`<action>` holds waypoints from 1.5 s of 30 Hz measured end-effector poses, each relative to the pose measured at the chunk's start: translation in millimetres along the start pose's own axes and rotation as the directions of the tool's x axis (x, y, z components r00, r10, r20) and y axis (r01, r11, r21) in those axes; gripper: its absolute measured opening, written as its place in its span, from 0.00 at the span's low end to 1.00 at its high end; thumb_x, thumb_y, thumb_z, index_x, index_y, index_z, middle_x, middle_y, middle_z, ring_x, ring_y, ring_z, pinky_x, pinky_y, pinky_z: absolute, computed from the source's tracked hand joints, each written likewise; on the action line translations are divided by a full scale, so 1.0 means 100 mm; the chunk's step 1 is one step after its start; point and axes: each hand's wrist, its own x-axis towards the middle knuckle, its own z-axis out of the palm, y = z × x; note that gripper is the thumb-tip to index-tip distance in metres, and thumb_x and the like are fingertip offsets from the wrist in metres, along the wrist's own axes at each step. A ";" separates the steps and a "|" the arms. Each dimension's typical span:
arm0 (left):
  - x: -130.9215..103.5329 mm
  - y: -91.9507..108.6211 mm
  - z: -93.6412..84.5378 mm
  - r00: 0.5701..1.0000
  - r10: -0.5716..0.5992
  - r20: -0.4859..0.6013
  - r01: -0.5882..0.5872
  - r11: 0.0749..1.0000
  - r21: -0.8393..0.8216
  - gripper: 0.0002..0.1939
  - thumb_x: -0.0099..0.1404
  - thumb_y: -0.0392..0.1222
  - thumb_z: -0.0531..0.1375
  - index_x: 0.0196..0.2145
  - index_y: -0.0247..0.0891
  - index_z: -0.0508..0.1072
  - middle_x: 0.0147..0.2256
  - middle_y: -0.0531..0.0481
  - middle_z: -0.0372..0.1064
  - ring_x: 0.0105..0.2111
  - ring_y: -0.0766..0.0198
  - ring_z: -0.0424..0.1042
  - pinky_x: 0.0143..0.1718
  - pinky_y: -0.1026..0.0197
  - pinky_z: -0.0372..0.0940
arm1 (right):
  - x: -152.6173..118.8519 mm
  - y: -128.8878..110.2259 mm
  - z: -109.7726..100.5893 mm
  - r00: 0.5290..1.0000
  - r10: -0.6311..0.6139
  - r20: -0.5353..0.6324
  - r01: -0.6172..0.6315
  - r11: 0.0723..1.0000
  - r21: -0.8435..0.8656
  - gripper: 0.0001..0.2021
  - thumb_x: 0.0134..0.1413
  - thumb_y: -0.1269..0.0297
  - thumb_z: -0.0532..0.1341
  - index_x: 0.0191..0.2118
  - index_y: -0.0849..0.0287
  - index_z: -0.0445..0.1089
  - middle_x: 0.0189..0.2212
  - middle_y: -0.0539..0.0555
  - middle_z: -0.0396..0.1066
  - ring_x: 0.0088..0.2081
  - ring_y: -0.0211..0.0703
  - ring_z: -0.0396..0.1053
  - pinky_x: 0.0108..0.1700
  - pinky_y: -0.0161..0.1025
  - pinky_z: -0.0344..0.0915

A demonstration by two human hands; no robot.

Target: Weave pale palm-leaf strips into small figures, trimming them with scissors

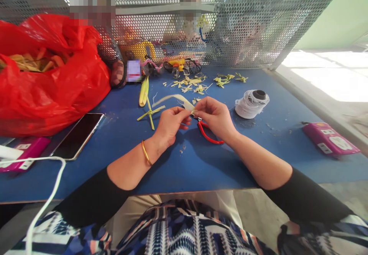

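Note:
My left hand (171, 124) and my right hand (214, 117) meet over the middle of the blue table, fingertips nearly touching. Both pinch a pale leaf strip (175, 97), whose free end curves away to the left. Under my right hand lie red-handled scissors or pliers (205, 133), partly hidden. Left of my hands, a knotted green leaf piece (150, 112) lies near a yellow-green bundle (144, 92). Leaf scraps (191, 82) are scattered beyond my hands. A spool of white thread (249, 104) stands to the right.
A red plastic bag (51, 90) of dry strips fills the left, beside a phone (79, 136) and a white cable (54, 190). A purple pack (330, 139) lies far right. Small knotted pieces (224, 79) lie before the perforated metal screen (244, 28).

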 end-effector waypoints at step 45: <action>0.00 0.01 -0.02 0.994 -0.090 0.059 0.097 0.986 -0.136 0.06 0.52 0.39 0.65 0.24 0.35 0.72 0.22 0.51 0.72 0.22 0.68 0.70 0.22 0.67 0.62 | -0.02 0.00 -0.01 0.995 -0.098 -0.006 0.095 0.977 -0.191 0.05 0.51 0.66 0.63 0.28 0.58 0.68 0.24 0.47 0.70 0.27 0.35 0.65 0.33 0.36 0.61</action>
